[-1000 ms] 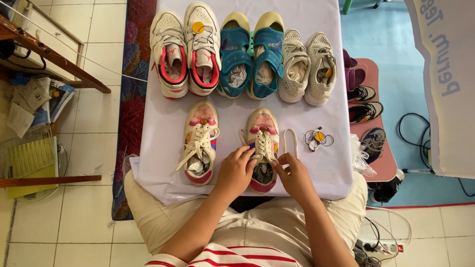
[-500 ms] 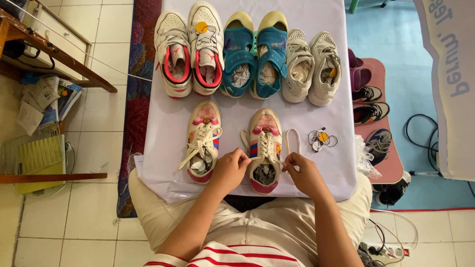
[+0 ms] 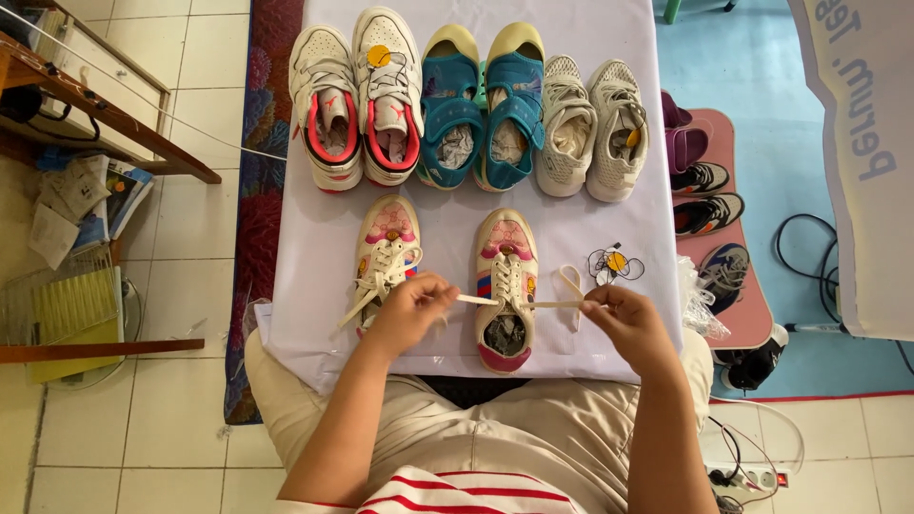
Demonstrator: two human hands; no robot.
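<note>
A small cream-and-pink child's sneaker stands on the white-covered table right in front of me. My left hand pinches one end of its cream shoelace, and my right hand pinches the other end. The lace is stretched taut sideways across the shoe's tongue. The matching sneaker sits just left of it, its laces hanging loose toward my left hand.
Along the far side stand a white-and-red sneaker pair, teal sandals and beige mesh shoes. A small tag with black cord lies right of the lace. More shoes rest on a pink stool at the right.
Both hands were close together over the sneaker's laces; now they have moved apart, pulling the two lace ends out sideways until taut.
</note>
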